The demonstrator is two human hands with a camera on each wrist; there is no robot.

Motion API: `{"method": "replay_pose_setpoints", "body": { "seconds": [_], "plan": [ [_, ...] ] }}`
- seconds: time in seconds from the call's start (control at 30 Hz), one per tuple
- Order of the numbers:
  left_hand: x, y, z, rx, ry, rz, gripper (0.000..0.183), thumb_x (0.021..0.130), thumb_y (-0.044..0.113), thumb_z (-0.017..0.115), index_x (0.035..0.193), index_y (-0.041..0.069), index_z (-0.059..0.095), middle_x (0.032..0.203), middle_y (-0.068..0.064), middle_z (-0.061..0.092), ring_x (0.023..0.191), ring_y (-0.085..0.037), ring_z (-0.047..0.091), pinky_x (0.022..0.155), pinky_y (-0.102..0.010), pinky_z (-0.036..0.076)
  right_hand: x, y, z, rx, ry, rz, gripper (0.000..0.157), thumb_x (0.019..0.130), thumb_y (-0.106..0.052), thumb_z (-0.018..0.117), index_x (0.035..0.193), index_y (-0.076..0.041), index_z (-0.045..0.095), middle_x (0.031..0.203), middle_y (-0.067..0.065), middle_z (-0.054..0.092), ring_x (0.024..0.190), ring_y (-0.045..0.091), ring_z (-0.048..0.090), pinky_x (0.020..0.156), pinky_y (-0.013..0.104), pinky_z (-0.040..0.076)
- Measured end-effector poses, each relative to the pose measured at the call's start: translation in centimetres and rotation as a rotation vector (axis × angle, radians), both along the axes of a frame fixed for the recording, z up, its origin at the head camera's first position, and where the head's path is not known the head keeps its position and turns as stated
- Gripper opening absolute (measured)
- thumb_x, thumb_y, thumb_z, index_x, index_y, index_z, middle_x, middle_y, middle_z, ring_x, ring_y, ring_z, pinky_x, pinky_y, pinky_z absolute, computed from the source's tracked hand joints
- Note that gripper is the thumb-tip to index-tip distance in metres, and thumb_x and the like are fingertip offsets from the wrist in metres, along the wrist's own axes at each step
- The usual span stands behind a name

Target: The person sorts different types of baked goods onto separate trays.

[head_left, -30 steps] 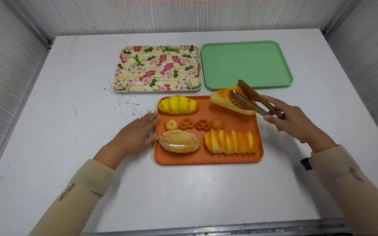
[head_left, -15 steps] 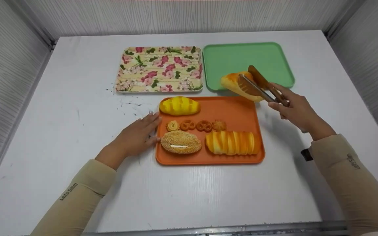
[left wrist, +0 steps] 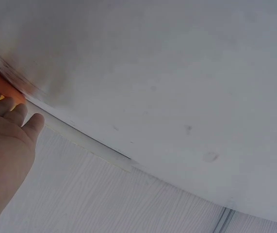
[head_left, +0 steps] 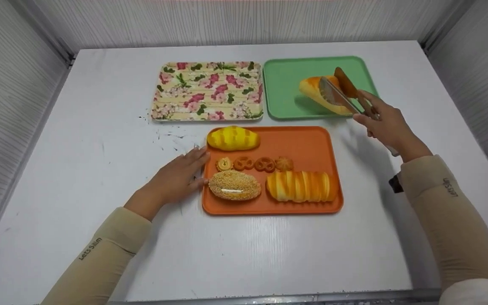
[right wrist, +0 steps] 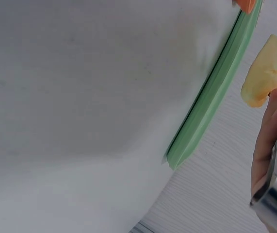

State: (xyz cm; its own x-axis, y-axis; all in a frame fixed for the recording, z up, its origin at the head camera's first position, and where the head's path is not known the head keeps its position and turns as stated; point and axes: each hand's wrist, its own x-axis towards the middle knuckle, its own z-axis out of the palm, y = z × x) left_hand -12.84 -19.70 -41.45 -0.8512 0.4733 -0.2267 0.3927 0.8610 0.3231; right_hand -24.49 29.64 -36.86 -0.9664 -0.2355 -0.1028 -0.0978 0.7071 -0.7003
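Right hand [head_left: 390, 125] is gripping shiny metal tongs [head_left: 346, 84], pinching a golden-topped, cream-sided bread roll [head_left: 314, 90] above the green rectangular tray [head_left: 284, 80] | left hand [head_left: 176, 178], fingers outstretched, is touching the orange rectangular tray [head_left: 297, 148] along its left rim | roll is looking light, squashable; mid-body is probably suiting gentle pinching

On my feed, the left sleeve [head_left: 100, 250] and right sleeve [head_left: 453, 224] are tan and lightly wrinkled, each with dark lettering I can't fully read. Under the right cuff I see a small black piece [head_left: 395, 184].
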Motion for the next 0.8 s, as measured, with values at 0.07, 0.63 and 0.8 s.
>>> {"method": "replay_pose_setpoints", "body": {
  "seconds": [0.07, 0.63, 0.8],
  "plan": [
    [0.0, 0.0, 0.0, 0.000, 0.000, 0.001, 0.069, 0.099, 0.047, 0.042, 0.154, 0.013, 0.017, 0.159, 0.000, 0.007, 0.144, -0.024, 0.006, 0.114, -0.046, 0.012, -0.4, 0.1, 0.0, 0.005, -0.004, -0.007, 0.066, 0.093, -0.048, 0.053, 0.150, -0.042, 0.020, 0.105, 0.012, 0.049, 0.066, 0.026, 0.052, 0.060, 0.030, 0.045],
    [0.0, 0.0, -0.1, 0.003, 0.014, -0.017, 0.068, 0.099, 0.043, 0.045, 0.153, 0.011, 0.018, 0.159, -0.001, 0.008, 0.144, -0.024, 0.007, 0.114, -0.044, 0.013, -3.9, 0.3, -0.6, 0.052, -0.040, -0.072, 0.073, 0.094, -0.052, 0.046, 0.154, -0.035, 0.008, 0.145, 0.024, 0.032, 0.075, 0.023, 0.054, 0.063, 0.029, 0.047],
    [0.1, 0.0, -0.1, 0.005, 0.008, -0.011, 0.068, 0.099, 0.044, 0.044, 0.153, 0.012, 0.018, 0.159, -0.001, 0.007, 0.144, -0.024, 0.007, 0.114, -0.044, 0.013, -4.7, 0.1, -0.5, 0.073, -0.045, -0.088, 0.071, 0.096, -0.050, 0.043, 0.153, -0.036, 0.003, 0.152, 0.021, 0.022, 0.084, 0.030, 0.056, 0.072, 0.038, 0.046]
  ]
}}
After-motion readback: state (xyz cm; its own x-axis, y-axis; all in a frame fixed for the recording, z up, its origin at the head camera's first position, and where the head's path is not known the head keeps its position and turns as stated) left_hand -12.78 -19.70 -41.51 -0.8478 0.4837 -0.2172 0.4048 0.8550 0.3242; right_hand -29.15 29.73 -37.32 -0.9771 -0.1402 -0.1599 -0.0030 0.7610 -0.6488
